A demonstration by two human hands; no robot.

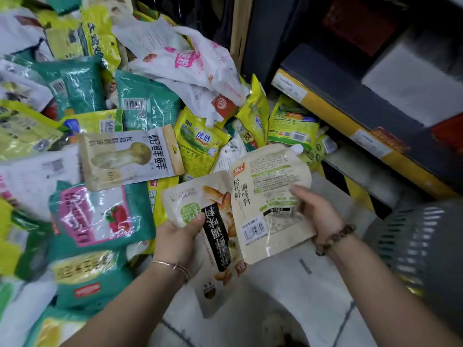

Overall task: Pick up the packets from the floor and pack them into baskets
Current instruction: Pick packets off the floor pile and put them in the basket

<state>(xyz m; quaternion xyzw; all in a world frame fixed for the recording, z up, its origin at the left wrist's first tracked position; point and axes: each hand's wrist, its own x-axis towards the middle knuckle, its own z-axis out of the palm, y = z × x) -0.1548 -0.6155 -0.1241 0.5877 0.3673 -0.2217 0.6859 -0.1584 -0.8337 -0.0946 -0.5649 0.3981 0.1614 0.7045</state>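
Note:
My left hand (pixel 179 235) grips a cream packet with a black label strip (pixel 215 231) by its left edge, thumb on top. My right hand (pixel 317 212) holds a second cream packet (pixel 265 196), back side with barcode facing up, by its right edge; it overlaps the first packet. Both packets are lifted above the pale floor. A grey slotted basket (pixel 416 236) stands at the right, just beyond my right wrist. A big heap of green, yellow and white packets (pixel 100 136) covers the floor to the left and ahead.
A mushroom-print packet (pixel 127 156) lies on top of the heap close to my hands. White plastic bags (pixel 190 61) lie at the back. A dark shelf with a yellow edge strip (pixel 350 126) runs along the right. Bare floor tiles (pixel 288 284) show under my arms.

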